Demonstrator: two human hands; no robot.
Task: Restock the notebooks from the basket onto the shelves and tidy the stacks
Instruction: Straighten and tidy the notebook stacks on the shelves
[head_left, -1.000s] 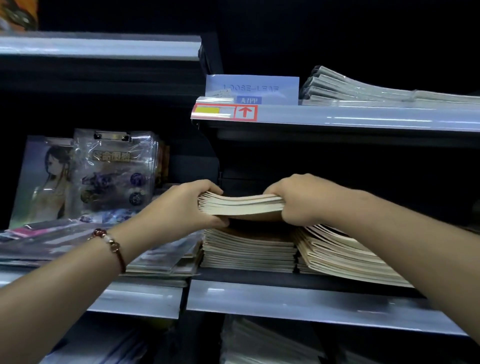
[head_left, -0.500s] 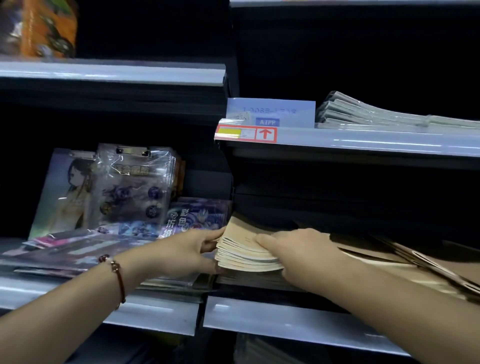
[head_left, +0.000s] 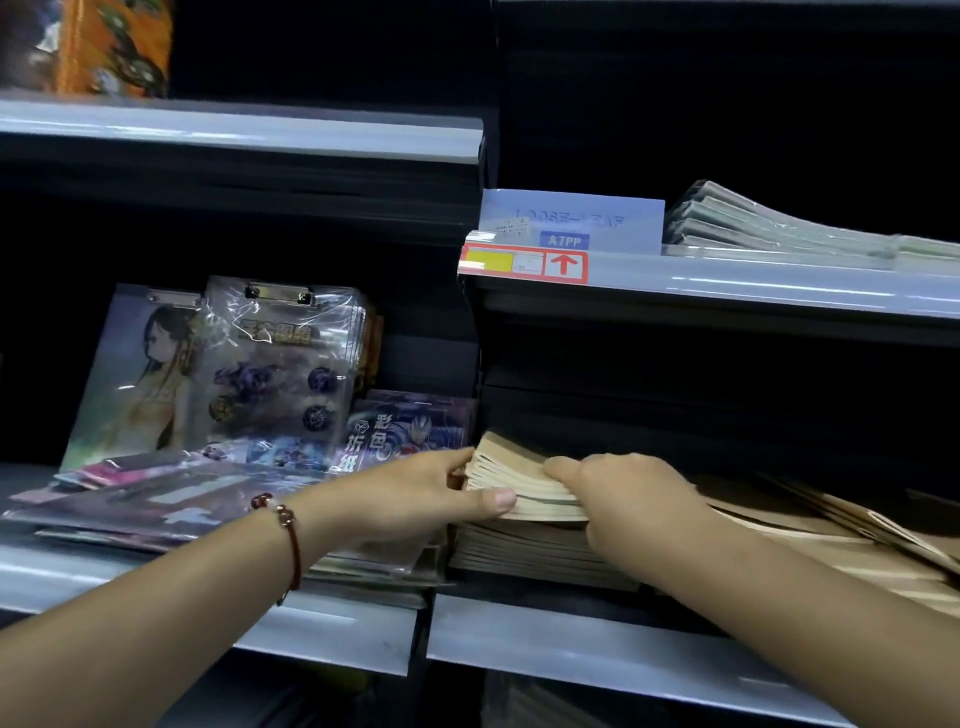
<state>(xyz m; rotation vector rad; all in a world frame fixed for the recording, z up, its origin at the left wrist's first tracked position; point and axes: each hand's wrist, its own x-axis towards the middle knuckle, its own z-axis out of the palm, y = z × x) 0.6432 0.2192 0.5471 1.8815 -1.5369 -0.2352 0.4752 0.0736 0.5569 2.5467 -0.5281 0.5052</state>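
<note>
In a dim stationery aisle, I watch the left hand (head_left: 415, 499), with a beaded bracelet (head_left: 283, 540) at its wrist, pinch the near corner of a bundle of tan notebooks (head_left: 514, 483), thumb on top. The right hand (head_left: 623, 499) curls its fingers over the bundle's other end. The bundle sits atop a stack of notebooks (head_left: 524, 553) on the lower shelf (head_left: 597, 644). A fanned row of notebooks (head_left: 831, 540) lies to the right. Wrapped clipboards (head_left: 270, 364) lean at left; above, a price label (head_left: 524, 262) marks a shelf holding wrapped loose-leaf packs (head_left: 769, 223).
</note>
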